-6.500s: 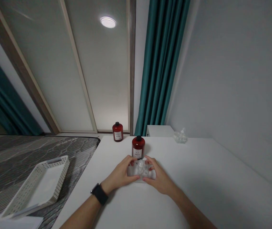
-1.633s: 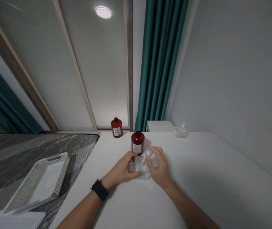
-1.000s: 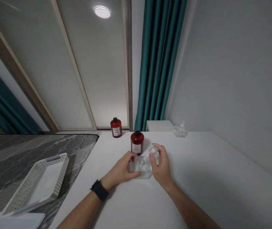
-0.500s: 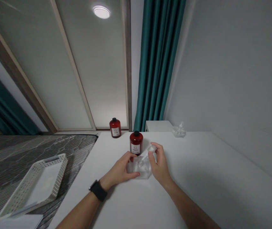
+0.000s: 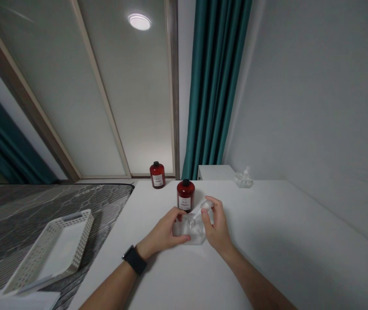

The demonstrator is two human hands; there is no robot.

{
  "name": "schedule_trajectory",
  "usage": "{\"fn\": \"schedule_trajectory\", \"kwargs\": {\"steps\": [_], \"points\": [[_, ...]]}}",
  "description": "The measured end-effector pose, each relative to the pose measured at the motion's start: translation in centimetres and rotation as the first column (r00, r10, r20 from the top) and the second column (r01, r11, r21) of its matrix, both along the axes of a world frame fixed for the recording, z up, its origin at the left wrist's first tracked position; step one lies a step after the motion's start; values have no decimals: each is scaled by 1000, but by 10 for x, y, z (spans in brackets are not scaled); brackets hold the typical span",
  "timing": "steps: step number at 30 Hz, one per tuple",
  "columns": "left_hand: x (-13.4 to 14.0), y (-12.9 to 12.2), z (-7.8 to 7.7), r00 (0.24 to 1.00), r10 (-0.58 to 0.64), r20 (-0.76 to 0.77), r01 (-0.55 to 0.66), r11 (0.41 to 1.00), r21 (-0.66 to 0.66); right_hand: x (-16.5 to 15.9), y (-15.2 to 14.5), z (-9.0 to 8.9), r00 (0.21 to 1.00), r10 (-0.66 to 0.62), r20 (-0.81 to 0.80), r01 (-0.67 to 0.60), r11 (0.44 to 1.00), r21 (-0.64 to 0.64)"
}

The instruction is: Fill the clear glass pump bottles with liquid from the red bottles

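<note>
While the left hand (image 5: 163, 230) grips the clear bottle (image 5: 195, 234) on the desk (image 5: 177, 280), the right hand (image 5: 218, 227) pinches a clear stopper (image 5: 206, 205), tilted; stopper handling seems in progress, any next move calling for a steady bottle.

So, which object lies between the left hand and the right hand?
In the head view, a clear container; the left hand grips its left part, and the right hand pinches a clear rounded piece.
</note>
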State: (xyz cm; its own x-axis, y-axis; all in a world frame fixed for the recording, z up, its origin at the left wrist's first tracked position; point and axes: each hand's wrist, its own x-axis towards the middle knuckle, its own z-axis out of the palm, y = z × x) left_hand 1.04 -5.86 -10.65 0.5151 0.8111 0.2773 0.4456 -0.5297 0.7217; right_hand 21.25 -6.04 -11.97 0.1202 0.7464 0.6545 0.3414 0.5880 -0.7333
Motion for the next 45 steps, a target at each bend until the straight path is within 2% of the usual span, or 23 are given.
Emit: {"fn": "schedule_trajectory", "kwargs": {"steps": [4,7,14,18,24,29,35,39,42,45], "points": [[0,0,-2,1000,3,8,-3,1000,12,1,3,-3,1000,1,-31,-2,1000,-18],[0,0,-3,1000,8,9,-9,1000,18,1,2,-2,1000,22,8,-22,1000,-15],[-1,0,-4,1000,-2,20,2,1000,10,0,-3,5,994,9,105,-17,997,80],[0,0,-3,1000,1,21,-1,1000,10,1,-3,6,996,-13,94,4,996,92],[0,-2,-2,1000,1,23,-2,1000,11,1,2,-1,999,15,30,-16,1000,24],[-1,0,-4,1000,-1,25,1,1000,12,2,7,-3,995,81,-57,-85,994,-70],[-1,1,-3,1000,-5,14,5,1000,11,4,7,5,975,73,-211,-98,990,-106],[0,0,-2,1000,-1,13,1,1000,10,12,11,12,954,63,-293,-118,978,-175],[0,-1,-1,1000,1,10,-1,1000,3,25,20,12,962,96,-254,-151,966,-208],[0,0,0,1000,-1,2,1,1000,0,41,34,5,983,166,-84,-182,945,-271]]}}
